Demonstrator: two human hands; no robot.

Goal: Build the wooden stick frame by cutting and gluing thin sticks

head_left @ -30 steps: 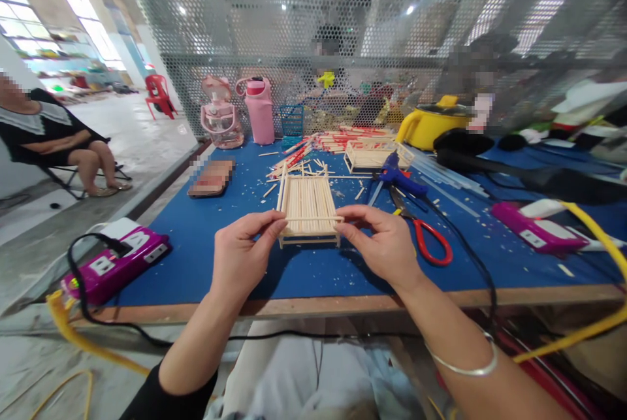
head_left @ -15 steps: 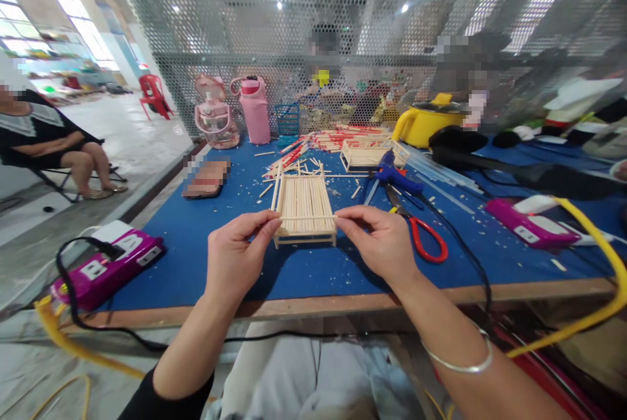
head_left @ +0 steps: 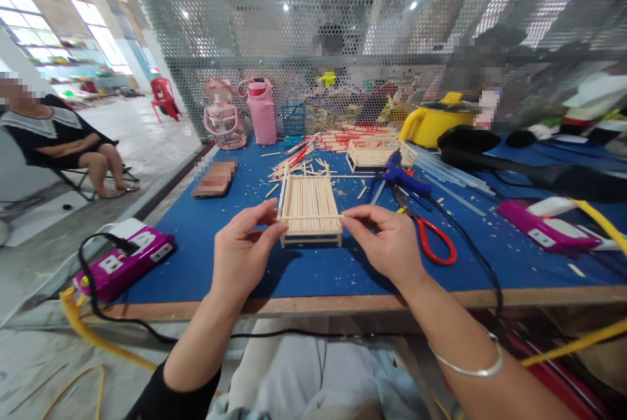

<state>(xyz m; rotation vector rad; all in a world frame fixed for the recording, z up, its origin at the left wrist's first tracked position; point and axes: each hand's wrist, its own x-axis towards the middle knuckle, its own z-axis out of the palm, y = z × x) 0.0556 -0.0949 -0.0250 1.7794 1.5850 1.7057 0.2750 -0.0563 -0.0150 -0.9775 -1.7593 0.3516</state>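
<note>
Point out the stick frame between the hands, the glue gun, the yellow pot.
Stick frame (head_left: pixel 311 201), head view: slatted base.
Glue gun (head_left: pixel 402 178), head view: blue body.
Yellow pot (head_left: pixel 430 132), head view: side wall.

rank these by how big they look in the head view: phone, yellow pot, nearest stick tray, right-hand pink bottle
1. Nearest stick tray
2. Yellow pot
3. Pink bottle and phone: too alike to rank, one tall and narrow, the other low and wide.
</note>
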